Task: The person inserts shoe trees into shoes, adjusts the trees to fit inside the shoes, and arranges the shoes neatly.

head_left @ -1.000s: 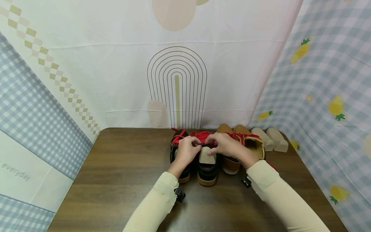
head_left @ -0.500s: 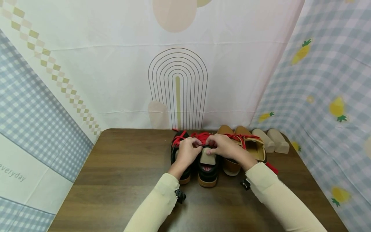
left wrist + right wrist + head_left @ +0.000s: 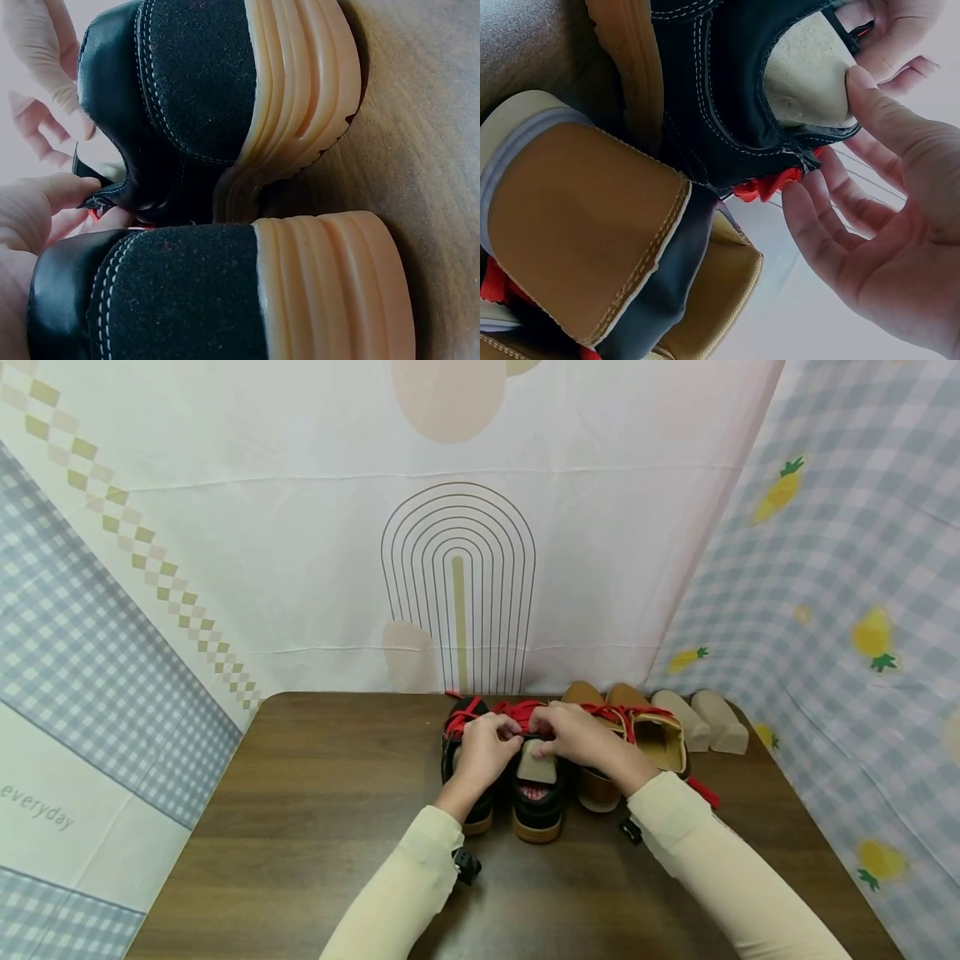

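Note:
A black shoe point(image 3: 537, 828) with a tan sole stands heel toward me, a beige shoe insert point(image 3: 537, 765) inside its opening. My left hand point(image 3: 483, 747) pinches the edge of this shoe's opening between thumb and finger, beside the red laces point(image 3: 528, 711). From the other side, my right hand point(image 3: 579, 735) rests its thumb point(image 3: 870, 94) against the insert, its fingers bent round the tongue side near the laces. Pinkish lining shows behind the insert in the head view. The matching black shoe point(image 3: 187, 292) stands close on the left, partly under my left wrist.
Right of the black pair stand two tan shoes with red laces, one tan shoe point(image 3: 585, 217) near my right hand and another tan shoe point(image 3: 662, 745) beyond it. Two beige inserts point(image 3: 717, 722) lie at the back right of the wooden table point(image 3: 337, 793), near the cloth wall.
The insert has shifted slightly forward in the shoe, and more pinkish lining shows behind it. My right hand has moved a little left; my left hand stays in place.

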Motion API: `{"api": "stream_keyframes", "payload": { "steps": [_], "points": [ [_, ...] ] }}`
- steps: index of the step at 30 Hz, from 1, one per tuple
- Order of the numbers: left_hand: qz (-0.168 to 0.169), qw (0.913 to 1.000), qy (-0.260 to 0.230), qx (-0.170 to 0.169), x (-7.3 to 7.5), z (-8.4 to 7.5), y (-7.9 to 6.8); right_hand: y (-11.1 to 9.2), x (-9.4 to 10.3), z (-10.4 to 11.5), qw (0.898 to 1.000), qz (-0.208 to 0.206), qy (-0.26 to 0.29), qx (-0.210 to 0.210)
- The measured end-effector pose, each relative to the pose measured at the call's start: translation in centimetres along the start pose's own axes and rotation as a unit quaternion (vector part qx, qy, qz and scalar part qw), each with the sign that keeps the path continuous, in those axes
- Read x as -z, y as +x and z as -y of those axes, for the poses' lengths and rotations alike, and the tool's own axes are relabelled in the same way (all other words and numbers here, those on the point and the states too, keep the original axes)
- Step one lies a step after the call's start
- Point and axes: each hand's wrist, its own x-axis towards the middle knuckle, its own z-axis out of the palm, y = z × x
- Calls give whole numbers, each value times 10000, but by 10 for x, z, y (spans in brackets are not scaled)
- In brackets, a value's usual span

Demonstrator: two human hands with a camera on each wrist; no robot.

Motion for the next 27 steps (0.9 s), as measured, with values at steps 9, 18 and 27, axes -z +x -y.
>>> {"api": "stream_keyframes", "payload": {
  "steps": [9,18,27],
  "points": [
    [26,10000,-48,-45,0,0,0,3,-5,0,9992,41,-204,-329],
    [20,10000,-25,-79,1,1,0,4,-11,1,9978,-231,-592,-179],
    [51,10000,47,-62,1,-1,0,2,-20,-1,9952,-610,-763,76]
  ]
}}
